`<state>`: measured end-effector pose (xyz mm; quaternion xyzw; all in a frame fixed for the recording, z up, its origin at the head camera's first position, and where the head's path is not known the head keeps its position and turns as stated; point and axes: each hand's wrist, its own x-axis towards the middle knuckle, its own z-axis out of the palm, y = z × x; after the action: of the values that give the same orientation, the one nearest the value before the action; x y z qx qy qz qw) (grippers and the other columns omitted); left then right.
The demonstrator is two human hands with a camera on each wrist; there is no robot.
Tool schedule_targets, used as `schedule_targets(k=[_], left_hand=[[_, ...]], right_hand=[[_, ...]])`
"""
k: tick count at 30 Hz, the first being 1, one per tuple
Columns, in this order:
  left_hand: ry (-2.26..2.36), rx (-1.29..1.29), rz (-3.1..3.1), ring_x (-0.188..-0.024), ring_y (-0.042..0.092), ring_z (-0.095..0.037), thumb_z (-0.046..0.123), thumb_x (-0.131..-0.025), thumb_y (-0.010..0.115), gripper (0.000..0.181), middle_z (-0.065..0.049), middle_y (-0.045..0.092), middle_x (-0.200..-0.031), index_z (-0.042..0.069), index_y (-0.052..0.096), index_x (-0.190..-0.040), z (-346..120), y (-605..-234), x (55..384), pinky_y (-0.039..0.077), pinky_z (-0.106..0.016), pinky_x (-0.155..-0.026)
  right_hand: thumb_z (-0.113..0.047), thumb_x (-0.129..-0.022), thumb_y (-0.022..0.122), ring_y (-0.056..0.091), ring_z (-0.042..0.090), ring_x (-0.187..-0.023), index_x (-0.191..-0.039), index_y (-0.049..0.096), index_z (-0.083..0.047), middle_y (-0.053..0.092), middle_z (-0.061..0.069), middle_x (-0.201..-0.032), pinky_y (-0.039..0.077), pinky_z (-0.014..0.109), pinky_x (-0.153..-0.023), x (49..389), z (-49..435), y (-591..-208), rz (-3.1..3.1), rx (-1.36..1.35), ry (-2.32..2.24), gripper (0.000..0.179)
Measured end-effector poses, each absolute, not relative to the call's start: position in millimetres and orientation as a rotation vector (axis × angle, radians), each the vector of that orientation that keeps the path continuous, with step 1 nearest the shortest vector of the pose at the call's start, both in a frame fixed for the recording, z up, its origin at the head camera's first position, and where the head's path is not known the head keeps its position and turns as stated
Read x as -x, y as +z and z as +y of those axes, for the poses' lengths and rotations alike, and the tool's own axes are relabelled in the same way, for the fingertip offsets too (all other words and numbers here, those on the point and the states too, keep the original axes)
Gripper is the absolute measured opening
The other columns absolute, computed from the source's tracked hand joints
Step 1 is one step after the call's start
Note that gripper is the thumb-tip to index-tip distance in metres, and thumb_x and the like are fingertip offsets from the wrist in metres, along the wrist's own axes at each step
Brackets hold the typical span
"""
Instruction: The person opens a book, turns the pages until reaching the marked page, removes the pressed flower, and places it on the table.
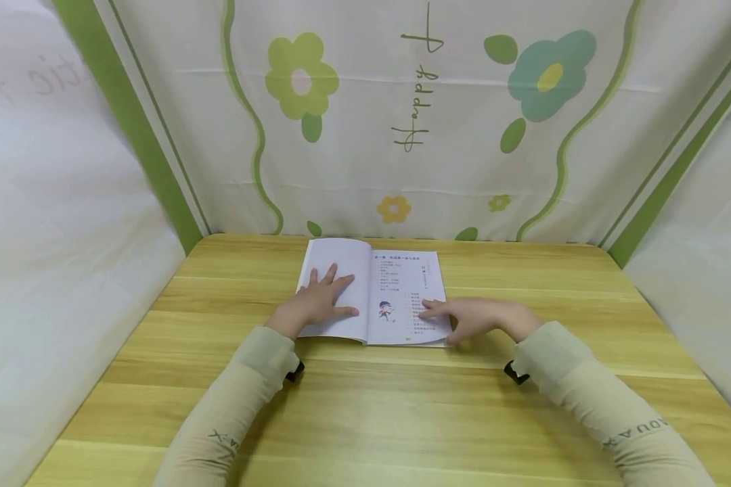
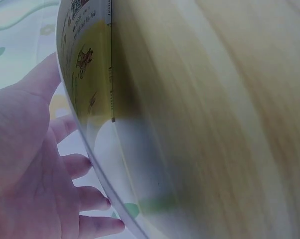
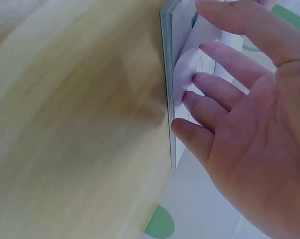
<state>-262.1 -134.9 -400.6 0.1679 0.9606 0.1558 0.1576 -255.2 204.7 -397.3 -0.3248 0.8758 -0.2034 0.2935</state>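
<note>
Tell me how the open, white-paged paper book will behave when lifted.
The open, white-paged paper book would probably flop, since its left side bows in the left wrist view. Its thin pages likely bend easily: one curls beside the bare right hand. Wide and low, it seems unlikely to roll.

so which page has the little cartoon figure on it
The right page, touched by the right hand: it carries the figure, while the left page looks blank.
</note>
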Motion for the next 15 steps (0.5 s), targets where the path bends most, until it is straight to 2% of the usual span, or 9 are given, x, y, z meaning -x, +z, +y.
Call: schedule_targets(k=[4, 8, 10, 15], left_hand=[[0.455, -0.478, 2.746, -0.148, -0.008, -0.056, 0.056, -0.097, 0.063, 0.082, -0.016, -0.003, -0.17, 0.024, 0.028, -0.164, -134.7, -400.4, 262.0, 0.014, -0.074, -0.114], [0.47, -0.479, 2.744, -0.148, -0.008, -0.056, 0.055, -0.097, 0.064, 0.082, -0.016, -0.003, -0.17, 0.024, 0.028, -0.164, -134.7, -400.7, 262.3, 0.014, -0.074, -0.114], [0.472, -0.479, 2.744, -0.148, -0.008, -0.056, 0.055, -0.097, 0.064, 0.082, -0.016, -0.003, -0.17, 0.023, 0.028, -0.164, -134.8, -401.5, 262.8, 0.014, -0.074, -0.114], [0.47, -0.486, 2.75, -0.148, -0.007, -0.057, 0.056, -0.097, 0.064, 0.083, -0.017, -0.002, -0.17, 0.023, 0.029, -0.164, -135.5, -404.8, 264.7, 0.015, -0.074, -0.114]], right_hand=[[0.003, -0.083, 0.068, 0.021, 0.039, -0.152, -0.151, 0.052, -0.008, 0.024, 0.014, -0.167, 0.034, 0.046, -0.108, 257.0, 206.4, -395.5, 2.338, 0.88, -0.541, 0.071], [0.008, -0.088, 0.062, 0.026, 0.041, -0.15, -0.146, 0.057, -0.006, 0.034, 0.015, -0.162, 0.03, 0.052, -0.118, 259.0, 206.6, -396.8, 2.383, 0.936, -0.536, 0.06], [0.009, -0.092, 0.06, 0.032, 0.041, -0.147, -0.141, 0.062, -0.004, 0.041, 0.015, -0.158, 0.03, 0.055, -0.117, 260.6, 206.3, -398.9, 2.42, 0.972, -0.547, 0.051], [-0.003, -0.1, 0.063, 0.049, 0.04, -0.137, -0.129, 0.072, -0.004, 0.055, 0.017, -0.146, 0.042, 0.053, -0.11, 263.9, 204.6, -404.2, 2.506, 1.024, -0.597, 0.03]])
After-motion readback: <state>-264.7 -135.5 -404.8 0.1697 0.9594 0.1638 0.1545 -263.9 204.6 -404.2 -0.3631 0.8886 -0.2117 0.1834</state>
